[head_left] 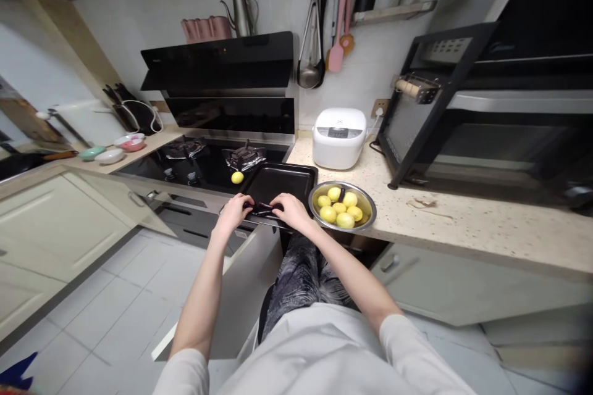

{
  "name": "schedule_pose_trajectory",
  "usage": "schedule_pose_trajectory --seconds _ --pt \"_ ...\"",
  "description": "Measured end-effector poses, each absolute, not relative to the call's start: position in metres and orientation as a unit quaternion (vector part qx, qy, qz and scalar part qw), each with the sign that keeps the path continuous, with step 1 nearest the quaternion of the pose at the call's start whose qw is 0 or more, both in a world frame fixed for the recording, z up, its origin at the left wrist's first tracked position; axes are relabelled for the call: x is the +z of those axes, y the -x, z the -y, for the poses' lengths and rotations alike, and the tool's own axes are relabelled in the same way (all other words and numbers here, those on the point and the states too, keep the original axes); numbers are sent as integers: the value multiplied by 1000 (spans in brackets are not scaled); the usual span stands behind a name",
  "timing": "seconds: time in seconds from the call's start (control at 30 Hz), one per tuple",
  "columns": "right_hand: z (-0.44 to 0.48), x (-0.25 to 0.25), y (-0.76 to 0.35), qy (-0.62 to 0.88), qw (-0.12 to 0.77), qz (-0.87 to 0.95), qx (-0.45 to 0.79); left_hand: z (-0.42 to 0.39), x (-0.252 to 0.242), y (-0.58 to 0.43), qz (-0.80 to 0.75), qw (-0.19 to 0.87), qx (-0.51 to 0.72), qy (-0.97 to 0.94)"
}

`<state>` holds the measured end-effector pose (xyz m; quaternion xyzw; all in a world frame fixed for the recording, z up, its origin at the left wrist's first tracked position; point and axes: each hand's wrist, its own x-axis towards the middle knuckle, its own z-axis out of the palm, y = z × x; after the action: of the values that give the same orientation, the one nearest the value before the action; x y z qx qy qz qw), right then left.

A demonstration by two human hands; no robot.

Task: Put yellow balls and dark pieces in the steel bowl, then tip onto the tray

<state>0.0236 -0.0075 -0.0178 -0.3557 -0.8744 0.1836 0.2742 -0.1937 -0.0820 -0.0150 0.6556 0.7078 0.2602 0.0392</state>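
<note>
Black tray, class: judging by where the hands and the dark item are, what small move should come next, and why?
Probably, the left hand and right hand should ease the dark item slightly farther from the near end of the black tray. It appears close to that end, and both hands are at it. What the item is, I cannot tell.

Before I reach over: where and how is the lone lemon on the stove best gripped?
Grip the lemon around its middle, probably from above and front-left: it is rounded, the black tray sits close on its right, and a burner stands behind it.
</note>
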Motion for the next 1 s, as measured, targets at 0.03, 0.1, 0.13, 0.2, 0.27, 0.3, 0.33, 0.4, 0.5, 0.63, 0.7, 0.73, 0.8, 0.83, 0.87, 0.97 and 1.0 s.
schedule_pose_trajectory --seconds 0.03,0.1,0.13,0.2,0.27,0.3,0.33,0.4,0.5,0.63,0.7,0.73,0.8,0.83,0.87,0.97,1.0 --pt "3 -13 -38 366 288 868 174 83 -15 194 -711 34 250 -657" --pt "-9 -4 -73 407 316 844 148 85 -15 193 -715 25 238 -657" --pt "-16 -1 -91 436 327 828 135 86 -15 192 -717 20 233 -656" --pt "-28 3 -124 497 337 792 109 89 -13 188 -727 6 220 -651" --pt "-36 2 -149 540 330 769 95 91 -10 182 -737 -5 202 -645" --pt "-38 0 -157 553 324 762 93 92 -9 179 -740 -7 194 -643" --pt "-38 -2 -162 562 318 758 92 93 -7 175 -742 -7 190 -643" --pt "-36 -4 -168 571 312 754 92 94 -4 169 -740 -5 191 -645" --pt "-30 2 -166 562 327 753 95 96 -4 163 -722 2 219 -656" --pt "-20 20 -136 491 366 781 123 97 -11 162 -712 11 242 -659" --pt "-13 22 -105 410 374 811 188 97 -14 162 -721 23 236 -651" --pt "-9 21 -86 386 366 820 209 98 -15 162 -725 31 232 -648" --pt "0 15 -48 362 350 831 235 99 -16 163 -730 48 226 -643" --pt "4 11 -30 354 344 835 244 100 -16 163 -730 57 223 -643" --pt "8 6 -14 350 339 836 251 101 -16 163 -728 66 221 -646" --pt "16 -4 15 344 328 839 264 106 -15 164 -720 77 221 -653" --pt "17 -5 17 344 327 840 264 107 -16 164 -721 75 221 -652"
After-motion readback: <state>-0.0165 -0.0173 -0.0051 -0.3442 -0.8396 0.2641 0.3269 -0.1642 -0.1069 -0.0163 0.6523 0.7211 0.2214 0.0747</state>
